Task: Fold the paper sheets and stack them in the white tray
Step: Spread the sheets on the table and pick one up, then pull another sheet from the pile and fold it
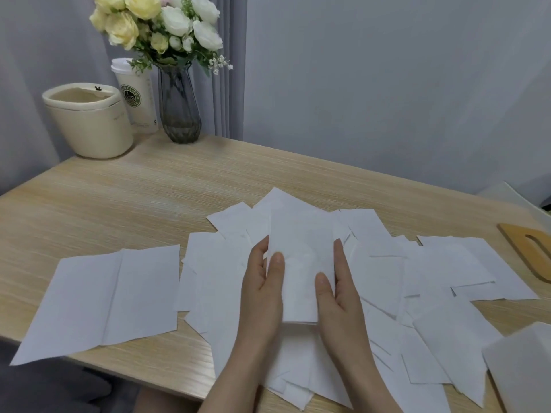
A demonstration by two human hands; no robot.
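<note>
Cut off at the right edge: a white tray (pixel 524 365) at the lower corner, only its near corner showing, and a wooden board (pixel 529 248) farther back. Beyond the board, something pale (pixel 507 193), too cropped to name. Lost under the heap of sheets (pixel 423 287): how many lay there, and which were already folded (edges overlapped everywhere). Hidden too, the fingers of both hands behind the held paper.

Held above the heap at table centre: a folded sheet (pixel 301 263), long and narrow, upright toward the camera. Gripped on its left edge by the left hand (pixel 262 290), thumb on the front face, fingers curled behind. Gripped on its right edge by the right hand (pixel 337 296), thumb likewise on the front, forefinger straight along the edge. Neither hand wide; both pinching the paper.

Lying apart on the left: one creased sheet (pixel 104 299), flat on the table (pixel 149 198), overhanging the near edge. At the far left corner: a cream bin (pixel 89 123), a cup (pixel 138 96), a vase (pixel 179 111) of flowers.
</note>
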